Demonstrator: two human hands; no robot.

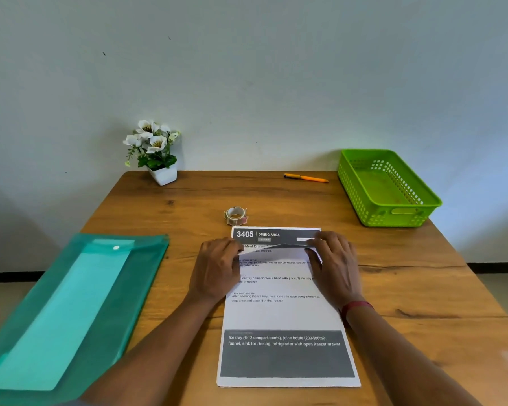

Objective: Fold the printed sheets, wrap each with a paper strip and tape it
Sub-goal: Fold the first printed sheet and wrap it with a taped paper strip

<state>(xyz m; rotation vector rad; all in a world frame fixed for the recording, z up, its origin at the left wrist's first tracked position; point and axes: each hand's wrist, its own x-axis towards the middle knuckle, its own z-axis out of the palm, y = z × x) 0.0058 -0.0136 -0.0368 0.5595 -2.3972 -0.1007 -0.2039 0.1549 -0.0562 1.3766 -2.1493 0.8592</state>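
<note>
A stack of printed sheets (282, 315) lies in the middle of the wooden table (188, 200), headed "3405 DINING AREA". My left hand (217, 271) and my right hand (335, 265) pinch the far edge of the top sheet at its two sides. That edge is lifted a little off the sheet below, which shows the same header. A roll of clear tape (235, 215) stands just beyond the stack. A green plastic folder (71, 306) at the left holds a long pale strip of paper.
A green plastic basket (387, 186) sits at the far right corner. An orange pen (305, 177) lies near the back edge. A small white pot of white flowers (156, 153) stands at the back left against the wall.
</note>
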